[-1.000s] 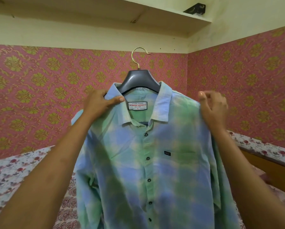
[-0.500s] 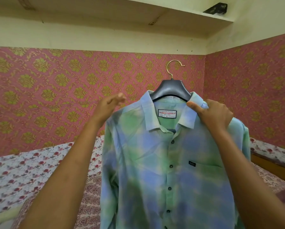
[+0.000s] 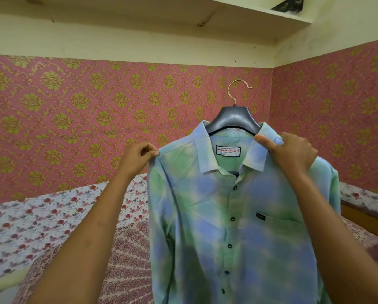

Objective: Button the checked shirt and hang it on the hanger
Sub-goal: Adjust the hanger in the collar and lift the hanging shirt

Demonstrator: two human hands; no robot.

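The green and blue checked shirt (image 3: 216,216) hangs in front of me on a dark hanger (image 3: 233,119) with a gold hook. Its front is buttoned with dark buttons down the placket. My left hand (image 3: 137,159) pinches the shirt's left shoulder seam between thumb and fingers. Over on the other side, my right hand (image 3: 291,150) grips the collar together with that end of the hanger, holding the whole thing up in the air. The hook touches nothing.
A bed with a floral sheet (image 3: 30,227) lies below and behind the shirt. Pink and gold wallpaper (image 3: 73,119) covers both walls. A shelf (image 3: 227,12) runs overhead, with a dark object (image 3: 288,5) on it. A wooden bed edge (image 3: 363,218) is at the right.
My right hand moved from the shirt's shoulder to the collar and hanger end. My left hand left the collar and now pinches the left shoulder. The shirt shifted right in view.
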